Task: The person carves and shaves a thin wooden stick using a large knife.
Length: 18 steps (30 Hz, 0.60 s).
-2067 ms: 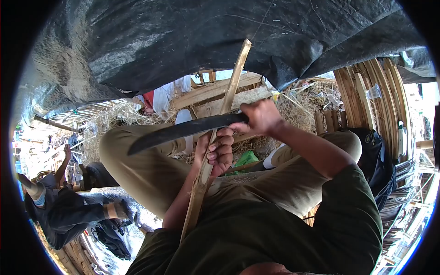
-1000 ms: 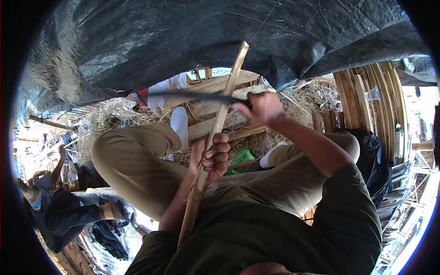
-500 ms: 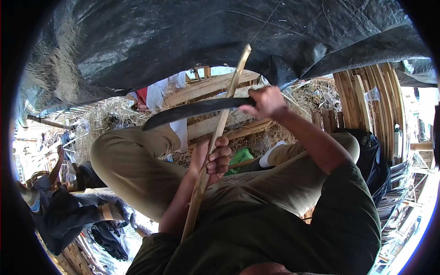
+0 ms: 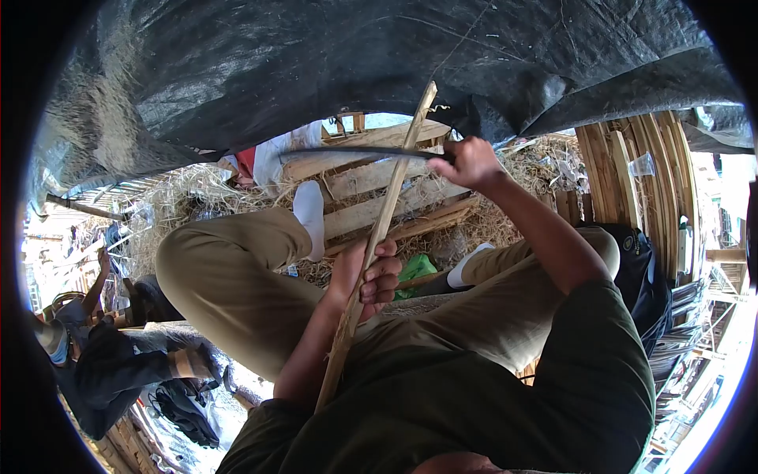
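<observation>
My left hand (image 4: 369, 280) is wrapped round a long, pale wooden stick (image 4: 395, 180), which slants from my chest up and away from me. In my right hand (image 4: 472, 163) is the handle of a machete with a dark blade (image 4: 347, 152). The blade lies across the upper part of the stick and points left, thin and slightly blurred, seen nearly edge-on. Whether it touches the wood I cannot tell. A thin curled shaving (image 4: 439, 107) shows beside the stick's far end.
A black tarp (image 4: 316, 71) hangs across the front. Wooden slats (image 4: 395, 201) and straw (image 4: 197, 189) lie beyond my crossed legs. Boards (image 4: 643, 174) stand at right beside a black bag (image 4: 632, 261). Another person's leg (image 4: 126, 371) shows at lower left. A green plastic bag (image 4: 417, 270) lies near my foot.
The machete has moved up along the stick, towards its far end, with my right hand, and its blade has turned more edge-on. A curled shaving now shows near the tip.
</observation>
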Each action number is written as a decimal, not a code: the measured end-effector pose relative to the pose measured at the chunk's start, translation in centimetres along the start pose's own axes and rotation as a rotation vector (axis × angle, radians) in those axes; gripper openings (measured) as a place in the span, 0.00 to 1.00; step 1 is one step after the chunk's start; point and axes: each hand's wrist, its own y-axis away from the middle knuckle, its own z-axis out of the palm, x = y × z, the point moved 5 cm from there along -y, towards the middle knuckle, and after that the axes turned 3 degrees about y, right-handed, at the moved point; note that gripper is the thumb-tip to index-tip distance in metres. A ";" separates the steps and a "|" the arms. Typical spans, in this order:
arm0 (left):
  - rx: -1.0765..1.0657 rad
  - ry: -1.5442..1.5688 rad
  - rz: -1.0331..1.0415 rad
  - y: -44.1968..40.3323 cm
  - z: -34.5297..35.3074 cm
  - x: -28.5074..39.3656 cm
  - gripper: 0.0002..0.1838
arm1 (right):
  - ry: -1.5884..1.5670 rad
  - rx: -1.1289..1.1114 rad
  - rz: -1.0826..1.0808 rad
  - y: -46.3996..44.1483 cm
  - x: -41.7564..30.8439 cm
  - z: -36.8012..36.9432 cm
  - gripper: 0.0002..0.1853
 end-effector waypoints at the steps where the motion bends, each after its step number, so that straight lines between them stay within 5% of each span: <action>1: -0.016 0.028 -0.015 -0.1 0.0 -0.1 0.16 | -0.006 0.009 0.030 -0.3 0.3 -0.2 0.36; 6: -0.251 0.187 -0.029 0.1 -0.2 0.6 0.15 | 0.038 -0.022 0.060 0.3 -4.6 -2.6 0.31; 8: -0.259 0.192 -0.034 0.2 -0.2 0.2 0.15 | 0.012 0.195 -0.174 0.6 -6.1 -3.1 0.32; 10: -0.277 0.201 -0.066 0.1 0.3 -0.3 0.15 | 0.036 -0.004 -0.114 0.0 -3.9 -1.9 0.34; 14: -0.309 0.225 -0.091 0.3 0.5 -1.0 0.15 | 0.163 0.195 0.177 -1.0 1.9 -1.9 0.36; 18: -0.344 0.253 -0.096 -0.3 0.3 -0.6 0.15 | 0.036 -0.080 0.170 0.2 -2.1 -3.0 0.32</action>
